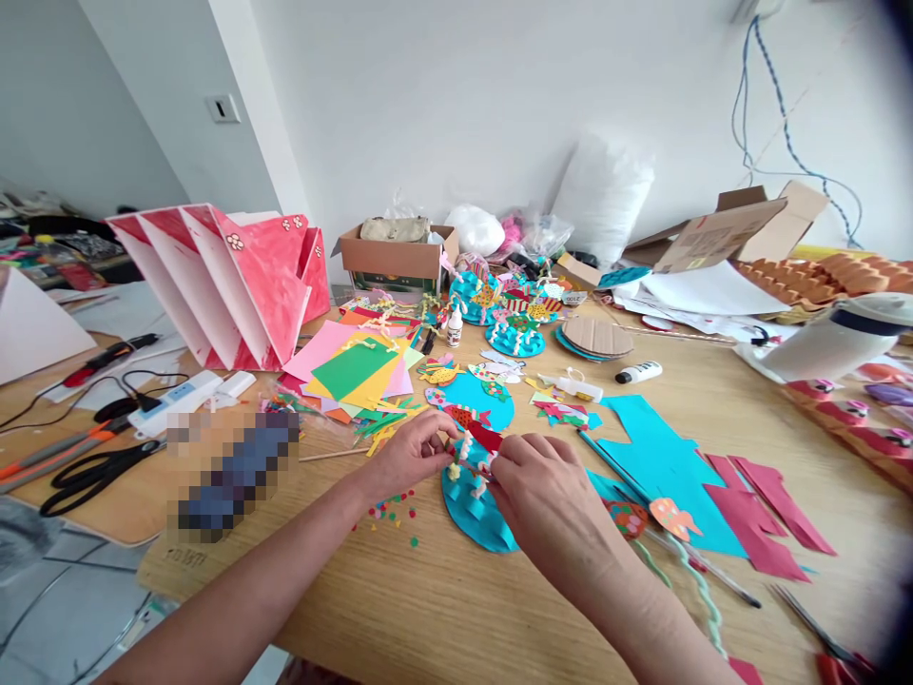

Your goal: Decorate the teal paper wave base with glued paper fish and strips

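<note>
1. The person's left hand (410,455) is near the middle of the tabletop (442,609). Its fingers are pinched together on the end of a red paper fish (486,438).
2. The right hand (553,499) comes from the other side with the fingers curled down to the same fish. The back of the hand hides the fingertips, so it cannot be told what they grip.
3. The fish is held just above the far edge of a blue disc (475,521), which lies flat between the hands and the near edge.
4. The disc already carries folded blue strips and a white twisted stick (465,447). The fish seems not fixed yet, so this piece looks about half made.
5. Finished discs (514,338) with fishes stand toward the far edge, beside a glue bottle (455,326).
6. An orange fish (674,518) lies on a blue sheet (663,466) to the right. Scissors (92,473) lie near the left edge.
</note>
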A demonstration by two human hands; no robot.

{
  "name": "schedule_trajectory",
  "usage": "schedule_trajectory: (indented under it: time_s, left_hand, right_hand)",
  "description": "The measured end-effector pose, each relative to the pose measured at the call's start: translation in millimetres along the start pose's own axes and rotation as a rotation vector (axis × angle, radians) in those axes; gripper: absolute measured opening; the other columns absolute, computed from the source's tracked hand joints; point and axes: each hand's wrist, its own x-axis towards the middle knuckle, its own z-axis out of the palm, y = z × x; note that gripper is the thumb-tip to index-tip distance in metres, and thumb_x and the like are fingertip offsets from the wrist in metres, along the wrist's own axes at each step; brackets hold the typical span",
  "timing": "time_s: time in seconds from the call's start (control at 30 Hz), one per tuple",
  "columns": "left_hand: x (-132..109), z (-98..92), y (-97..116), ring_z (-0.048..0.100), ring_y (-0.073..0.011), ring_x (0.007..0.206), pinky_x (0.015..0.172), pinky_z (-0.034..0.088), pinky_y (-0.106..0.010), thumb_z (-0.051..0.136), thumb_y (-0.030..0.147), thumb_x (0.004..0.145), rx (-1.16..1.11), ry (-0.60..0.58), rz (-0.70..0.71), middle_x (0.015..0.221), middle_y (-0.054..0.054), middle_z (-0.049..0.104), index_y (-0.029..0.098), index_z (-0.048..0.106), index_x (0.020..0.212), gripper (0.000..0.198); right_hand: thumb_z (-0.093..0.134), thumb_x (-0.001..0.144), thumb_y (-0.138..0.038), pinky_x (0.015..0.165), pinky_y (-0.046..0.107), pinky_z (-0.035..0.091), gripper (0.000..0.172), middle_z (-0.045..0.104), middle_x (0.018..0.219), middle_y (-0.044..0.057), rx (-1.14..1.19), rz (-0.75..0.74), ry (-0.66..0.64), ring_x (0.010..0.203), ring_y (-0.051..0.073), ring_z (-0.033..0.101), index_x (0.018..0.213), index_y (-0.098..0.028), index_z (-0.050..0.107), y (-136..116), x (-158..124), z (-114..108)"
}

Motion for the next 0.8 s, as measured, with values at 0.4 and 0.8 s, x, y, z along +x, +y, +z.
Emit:
schedule_trajectory:
  time_s: [0.4, 0.8]
  left_hand:
    - [-2, 8.0, 4, 0.049, -0.008, 0.064, 0.055, 0.04, -0.018, 0.057, 0.015, 0.072, 0.02, 0.094, -0.068, 0.085, 0.001, 0.049, 0.018, 0.049, 0.087, 0.018]
    - [-6, 12.7, 0, 0.049, -0.0081, 0.061, 0.052, 0.039, -0.019, 0.059, 0.019, 0.07, -0.025, 0.172, -0.12, 0.083, 0.001, 0.051, 0.018, 0.047, 0.088, 0.021]
  right_hand:
    - [0.052, 0.079, -0.024, 0.074, 0.032, 0.028, 0.018, 0.06, 0.079, 0.003, -0.021, -0.002, -0.004, 0.085, 0.019, 0.05, 0.066, -0.023, 0.065, -3, -1, -2]
    - [0.051, 0.08, -0.023, 0.069, 0.033, 0.028, 0.02, 0.059, 0.076, 0.004, -0.046, -0.089, 0.041, 0.079, 0.02, 0.049, 0.065, -0.024, 0.064, -3, -7, -1]
